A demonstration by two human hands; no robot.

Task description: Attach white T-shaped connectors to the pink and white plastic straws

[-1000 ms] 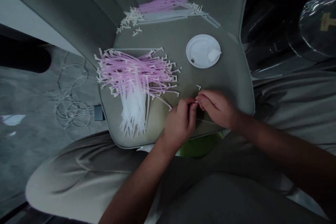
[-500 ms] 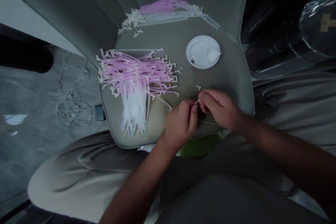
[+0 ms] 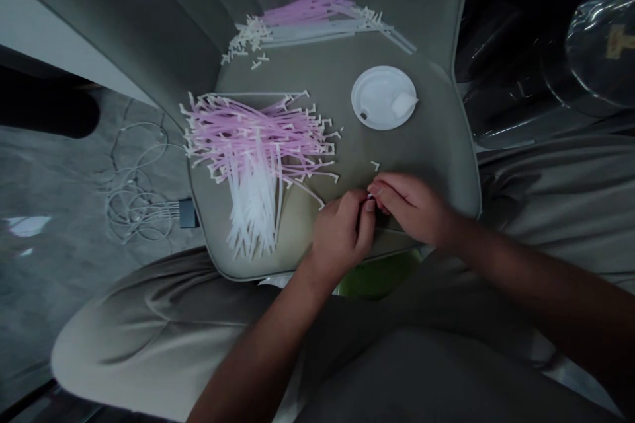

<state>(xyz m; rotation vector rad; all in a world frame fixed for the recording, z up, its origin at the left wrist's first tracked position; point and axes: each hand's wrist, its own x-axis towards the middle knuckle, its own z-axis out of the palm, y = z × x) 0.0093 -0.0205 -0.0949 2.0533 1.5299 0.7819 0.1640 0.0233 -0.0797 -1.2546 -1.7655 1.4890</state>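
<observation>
Near the front edge of the chair seat, my left hand point(image 3: 343, 225) is closed, its thumb and forefinger pinching the end of a thin tube mostly hidden in the fist. My right hand point(image 3: 409, 206) meets it fingertip to fingertip, pinching a small white connector point(image 3: 370, 195) against the tube end; the fingers cover most of both. Just beyond my right fingers lies a loose white elbow connector point(image 3: 376, 166). Left of my hands is a heap of pink tubes point(image 3: 258, 125) with white elbow ends, and a bundle of white tubes point(image 3: 254, 205) lies across its near side.
A white round lid point(image 3: 380, 89) with a white piece on it sits on the grey chair seat point(image 3: 426, 145). At the back lie more pink tubes point(image 3: 307, 10), white tubes point(image 3: 317, 30) and small white connectors point(image 3: 253, 33). Coiled cables point(image 3: 136, 205) are on the floor at left.
My right fingertips have shifted slightly left, closing the small gap to my left fingertips. My left hand stays about where it was, and the things on the seat are unchanged.
</observation>
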